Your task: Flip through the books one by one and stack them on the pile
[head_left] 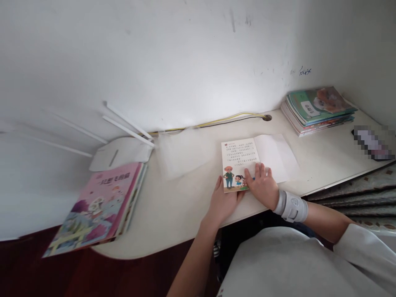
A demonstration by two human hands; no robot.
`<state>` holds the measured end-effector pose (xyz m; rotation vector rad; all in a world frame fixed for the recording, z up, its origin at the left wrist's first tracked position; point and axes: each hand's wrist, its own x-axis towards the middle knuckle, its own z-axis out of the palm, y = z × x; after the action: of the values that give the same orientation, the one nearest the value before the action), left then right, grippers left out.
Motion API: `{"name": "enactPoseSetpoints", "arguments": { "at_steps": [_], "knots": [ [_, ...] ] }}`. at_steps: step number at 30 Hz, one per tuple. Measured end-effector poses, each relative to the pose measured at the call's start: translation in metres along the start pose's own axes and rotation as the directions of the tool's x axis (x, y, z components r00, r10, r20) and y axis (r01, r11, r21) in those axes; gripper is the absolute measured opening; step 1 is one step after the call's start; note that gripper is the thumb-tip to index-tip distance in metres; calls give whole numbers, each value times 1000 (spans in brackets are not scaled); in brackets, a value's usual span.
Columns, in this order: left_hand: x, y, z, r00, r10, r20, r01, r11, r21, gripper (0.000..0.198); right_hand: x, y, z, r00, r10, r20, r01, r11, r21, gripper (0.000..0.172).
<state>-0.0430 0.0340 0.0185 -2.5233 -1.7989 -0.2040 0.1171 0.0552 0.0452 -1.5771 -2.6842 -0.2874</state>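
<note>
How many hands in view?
2: left hand, partly hidden, at the lower-left corner of the open book; right hand over the lower part of its pages.

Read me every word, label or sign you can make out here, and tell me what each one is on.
"一只想飞的猫": title on the pink picture book.
Print on the open booklet's left page: too small to read.
White label on the green book: characters too blurred to read.
Blue handwriting on the wall: unclear.
Emblem on the grey wristband: no readable lettering.
</note>
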Motion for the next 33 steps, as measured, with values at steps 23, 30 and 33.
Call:
{"name": "enactPoseSetpoints", "arguments": {
  "at_steps": [23, 30, 33],
  "knots": [
    [-1, 7, -5, 999, -40, 29, 41, 999, -10, 48, -11, 3, -3, 999, 3, -47, 0, 998, 63, 38],
    [-3, 10, -8, 996, -85, 9, 85, 996, -35, 54, -15, 14, -11, 999, -20, -35, 23, 997, 79, 35],
    [-2, 10, -8, 995, -95, 43, 96, 995, -15, 56, -9, 33, -18, 999, -48, 8, 44, 973, 224, 30]
  ]
}}
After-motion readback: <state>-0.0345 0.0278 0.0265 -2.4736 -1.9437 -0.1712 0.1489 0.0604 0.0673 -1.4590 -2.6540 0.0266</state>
